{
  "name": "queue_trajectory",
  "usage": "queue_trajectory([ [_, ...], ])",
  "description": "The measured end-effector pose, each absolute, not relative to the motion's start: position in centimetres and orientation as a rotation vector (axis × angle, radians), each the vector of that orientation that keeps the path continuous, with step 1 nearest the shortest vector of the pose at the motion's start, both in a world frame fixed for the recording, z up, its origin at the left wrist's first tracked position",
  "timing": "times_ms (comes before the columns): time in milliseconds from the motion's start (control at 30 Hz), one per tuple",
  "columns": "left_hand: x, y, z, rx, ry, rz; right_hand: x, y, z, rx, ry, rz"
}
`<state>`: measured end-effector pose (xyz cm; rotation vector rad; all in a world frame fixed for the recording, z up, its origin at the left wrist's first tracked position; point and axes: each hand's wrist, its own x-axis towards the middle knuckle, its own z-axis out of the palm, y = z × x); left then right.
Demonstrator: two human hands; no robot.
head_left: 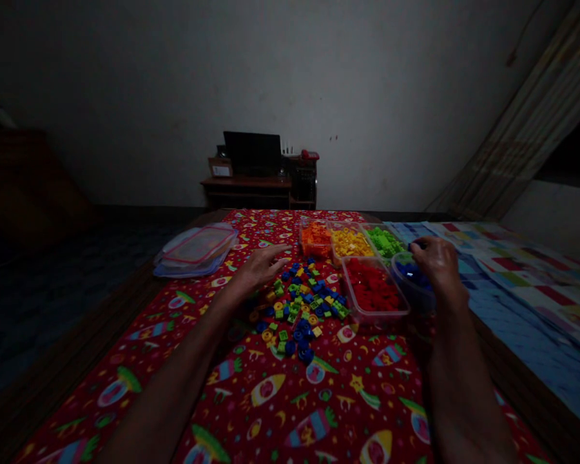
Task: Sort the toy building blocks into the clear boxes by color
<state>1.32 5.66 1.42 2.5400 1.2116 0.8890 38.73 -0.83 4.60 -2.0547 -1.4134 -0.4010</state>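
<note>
A loose pile of small blue, green, yellow and orange bricks (302, 306) lies on the red patterned cloth (280, 399). My left hand (261, 265) rests at the pile's left edge, fingers stretched out flat and holding nothing. My right hand (435, 261) hovers over the round tub of blue bricks (413, 283), fingers curled downward; whether they hold a brick is hidden. Beside it stands a tub of red bricks (373, 291). Behind are tubs of orange bricks (315, 238), yellow bricks (350, 243) and green bricks (385, 241).
Stacked plastic lids (196, 250) lie at the cloth's far left. A blue and multicoloured quilt (526, 283) covers the surface to the right. Against the far wall stands a wooden desk with a dark screen (252, 153). The room is dim.
</note>
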Motion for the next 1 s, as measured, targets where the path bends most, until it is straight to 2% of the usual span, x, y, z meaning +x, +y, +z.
queue_trajectory([
  [100,2.2,5.1,0.9,2.574,1.136,0.887,40.4,-1.3,3.9,-2.228,-1.383,-0.35],
  [200,3.3,4.5,0.3,2.629,1.017,0.825,40.6,-1.4,4.0,-2.224,-1.362,-0.337],
  [333,4.7,3.6,0.0,2.704,0.906,0.821,38.2,-1.1,5.1,-1.993,-1.435,-0.327],
  [467,5.9,0.3,0.2,2.762,0.744,0.832,33.2,-0.6,5.8,-1.652,-1.716,-0.104],
  [667,5.8,-8.1,-2.1,2.976,0.257,0.316,26.0,-1.0,4.5,-1.551,-2.075,0.001],
  [800,5.1,-8.9,-3.9,3.073,0.378,0.317,24.1,-1.5,1.8,-1.53,-2.284,-0.006],
  [1000,4.5,-3.8,-4.4,3.175,0.614,0.454,23.7,-1.5,-0.8,-1.701,-2.463,-0.075],
])
